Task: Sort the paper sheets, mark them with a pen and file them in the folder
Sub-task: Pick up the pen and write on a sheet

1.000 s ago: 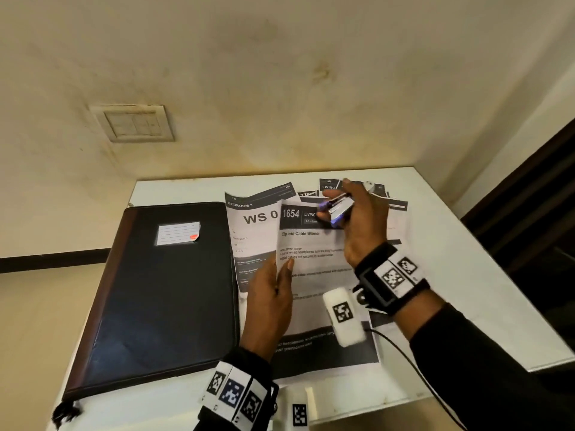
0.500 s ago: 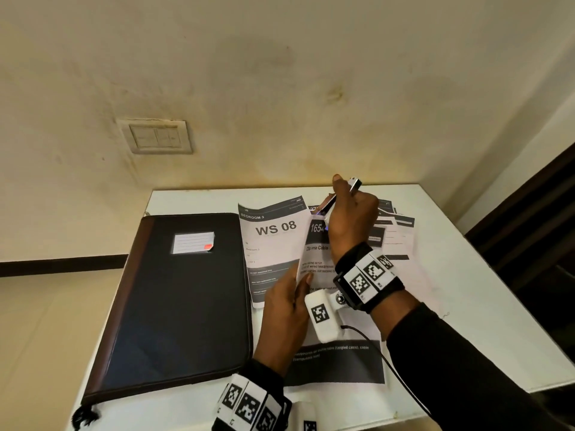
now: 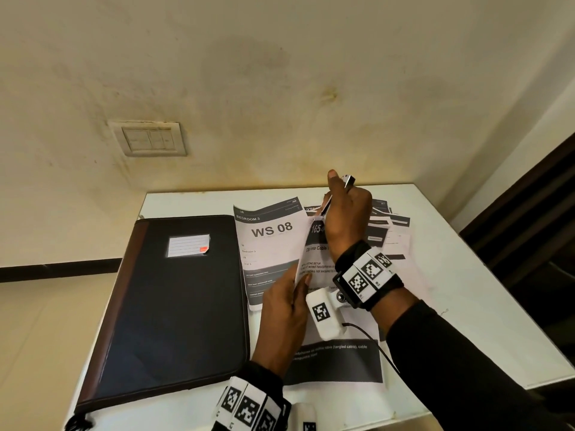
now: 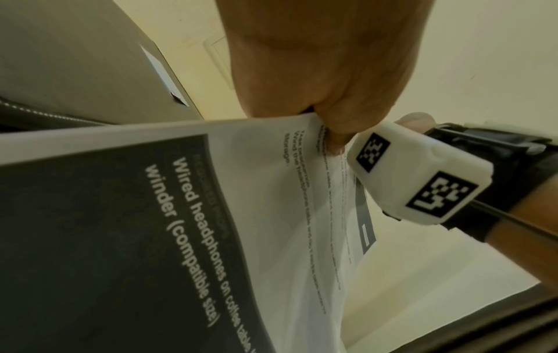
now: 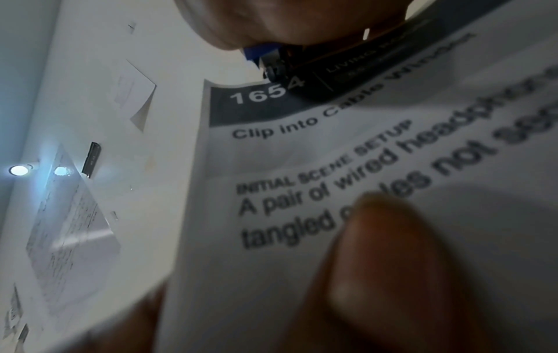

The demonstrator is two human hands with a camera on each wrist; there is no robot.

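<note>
White printed paper fills the middle of the head view: my left hand (image 3: 284,318) pinches the left edge of the white printed sheet headed 1654 (image 3: 317,262), thumb on its face, lifting that edge off the white table (image 3: 460,275). My right hand (image 3: 347,219) is curled round a dark pen (image 3: 348,181) at the sheet's far end, the pen's upper end poking out above my fingers. To the left lies another white sheet printed WS 08 (image 3: 270,241), flat on the table, and further left the closed black leather folder with a brown spine (image 3: 174,306), a small lined label on its cover. More printed sheets (image 3: 392,228) are scattered at the far right, beyond my right hand.

From the left wrist, my left hand (image 4: 329,71) grips the sheet's edge (image 4: 265,167) between thumb and curled fingers; the near part shows a dark block with white words about wired headphones. The white tagged camera block (image 4: 416,176) on my right wrist sits just beside it.

From the right wrist, the pen's tip (image 5: 271,69), blue above and black below, touches the dark header band by the number 1654 (image 5: 262,95). My left thumb (image 5: 386,262) lies over the text nearer me.
</note>
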